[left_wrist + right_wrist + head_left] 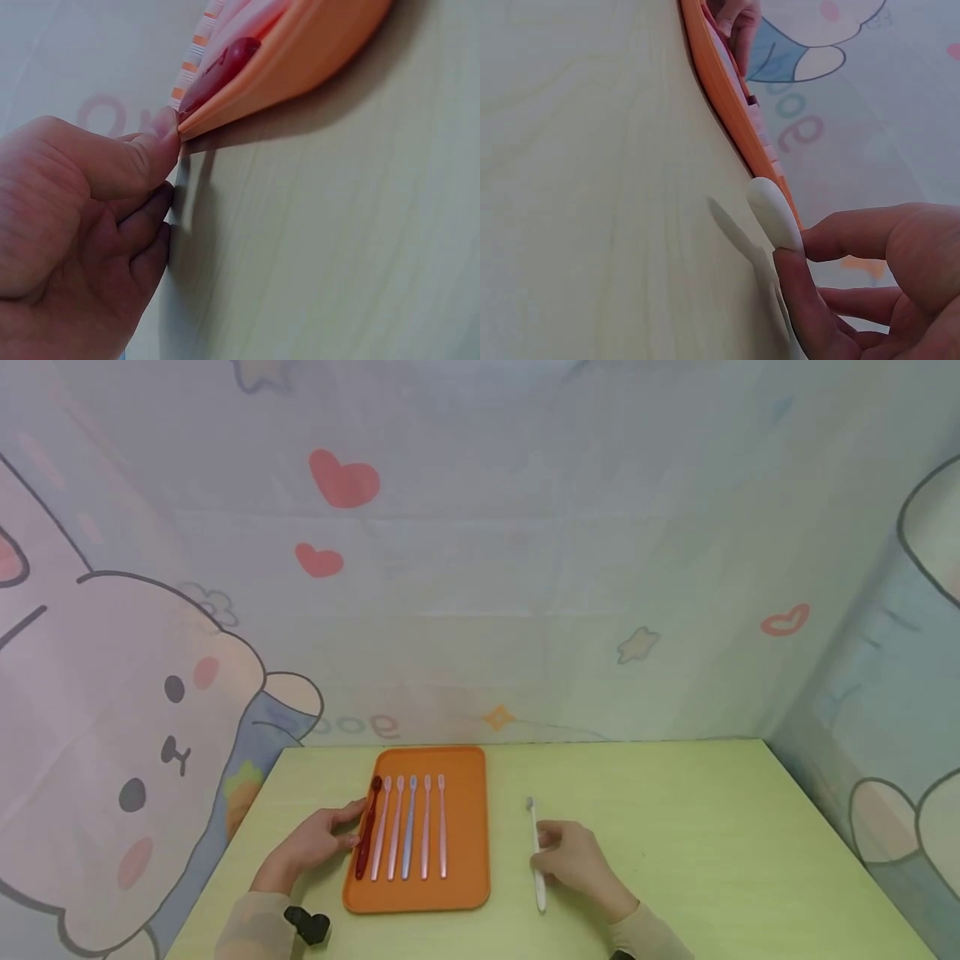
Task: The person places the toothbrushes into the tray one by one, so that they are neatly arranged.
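Observation:
An orange tray holds a row of toothbrushes with their heads toward the back. At the left lies a dark red toothbrush; a blue toothbrush lies among several pink toothbrushes. My left hand is at the tray's left edge, its thumb on the rim; part of the index finger is hidden. To the right of the tray, my right hand pinches a white toothbrush between thumb and fingers. Its handle end tilts up above the table.
The pale yellow-green table reaches back to a printed curtain with hearts and a rabbit. A black device sits at my left sleeve. Table surface separates the tray from the white toothbrush.

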{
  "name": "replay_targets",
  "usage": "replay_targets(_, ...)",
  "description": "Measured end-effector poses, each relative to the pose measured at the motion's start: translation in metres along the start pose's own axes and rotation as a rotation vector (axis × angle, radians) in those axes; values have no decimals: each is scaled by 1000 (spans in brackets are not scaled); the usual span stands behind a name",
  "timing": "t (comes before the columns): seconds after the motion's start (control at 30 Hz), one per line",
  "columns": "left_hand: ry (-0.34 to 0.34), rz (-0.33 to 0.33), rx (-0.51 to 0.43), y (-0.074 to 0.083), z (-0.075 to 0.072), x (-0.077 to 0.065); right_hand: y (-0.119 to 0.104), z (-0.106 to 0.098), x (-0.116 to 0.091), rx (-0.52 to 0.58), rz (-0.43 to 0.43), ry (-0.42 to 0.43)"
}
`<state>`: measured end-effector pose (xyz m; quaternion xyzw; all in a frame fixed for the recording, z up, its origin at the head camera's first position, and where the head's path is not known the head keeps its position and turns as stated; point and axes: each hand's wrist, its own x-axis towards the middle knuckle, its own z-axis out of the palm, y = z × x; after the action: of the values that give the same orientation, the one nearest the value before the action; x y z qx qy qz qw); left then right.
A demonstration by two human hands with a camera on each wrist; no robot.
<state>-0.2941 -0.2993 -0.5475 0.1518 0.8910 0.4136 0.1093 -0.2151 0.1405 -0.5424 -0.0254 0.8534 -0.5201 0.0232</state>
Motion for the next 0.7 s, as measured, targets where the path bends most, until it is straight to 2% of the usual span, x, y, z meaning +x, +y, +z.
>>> replay_targets(0.23, -1, -31, 7, 0, 1, 1, 2, -2, 1, 46, -6, -16)
replay_targets(0.7, -3, -22, -9, 4, 0, -1, -5, 0, 6, 151, 21, -40)
